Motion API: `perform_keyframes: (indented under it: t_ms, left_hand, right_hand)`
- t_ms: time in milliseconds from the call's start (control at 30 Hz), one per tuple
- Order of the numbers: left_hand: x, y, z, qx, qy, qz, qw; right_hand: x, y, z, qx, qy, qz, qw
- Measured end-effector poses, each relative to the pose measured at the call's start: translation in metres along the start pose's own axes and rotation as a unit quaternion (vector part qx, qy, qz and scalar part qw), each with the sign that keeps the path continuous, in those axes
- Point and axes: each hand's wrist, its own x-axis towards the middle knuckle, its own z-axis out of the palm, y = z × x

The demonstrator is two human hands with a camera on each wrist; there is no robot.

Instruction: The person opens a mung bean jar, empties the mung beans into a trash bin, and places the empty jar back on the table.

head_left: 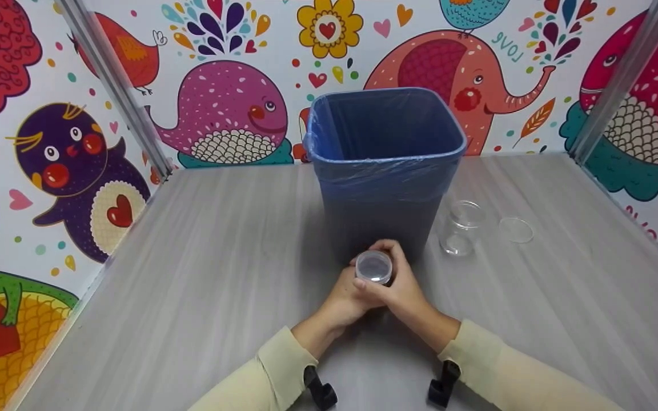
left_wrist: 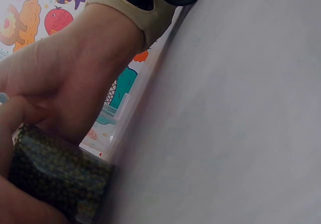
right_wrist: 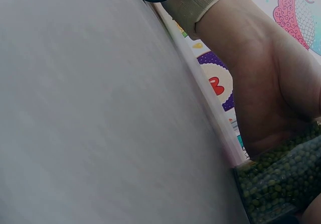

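Note:
A clear jar (head_left: 373, 266) stands upright between my two hands in the head view, its round translucent top facing up. Small green beans (right_wrist: 281, 184) fill its lower part in the right wrist view; the left wrist view shows the same bean-filled jar (left_wrist: 60, 176). My left hand (head_left: 345, 295) grips the jar's body from the left, partly hidden behind the other hand. Curled around the upper rim, my right hand (head_left: 400, 285) has its thumb at the front and its fingers at the back.
A dark bin (head_left: 383, 211) with a clear plastic liner stands just beyond my hands. To its right are another clear jar (head_left: 459, 229) without beans and a flat clear disc, like a lid (head_left: 516, 230). Patterned walls enclose the grey table (head_left: 220, 240).

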Motion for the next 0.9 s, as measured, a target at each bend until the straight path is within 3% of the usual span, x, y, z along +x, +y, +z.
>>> perform_keyframes:
  t_ms: [433, 900]
  left_hand:
    - [-0.0003, 0.0007, -0.0009, -0.005, -0.008, -0.011, 0.9999]
    - [-0.0005, 0.0007, -0.0013, 0.000, -0.004, 0.003, 1.0000]
  right_hand:
    - [-0.0003, -0.0003, -0.0004, -0.006, -0.007, 0.004, 1.0000]
    - [0.0009, 0.0011, -0.0026, -0.036, -0.021, -0.021, 0.9989]
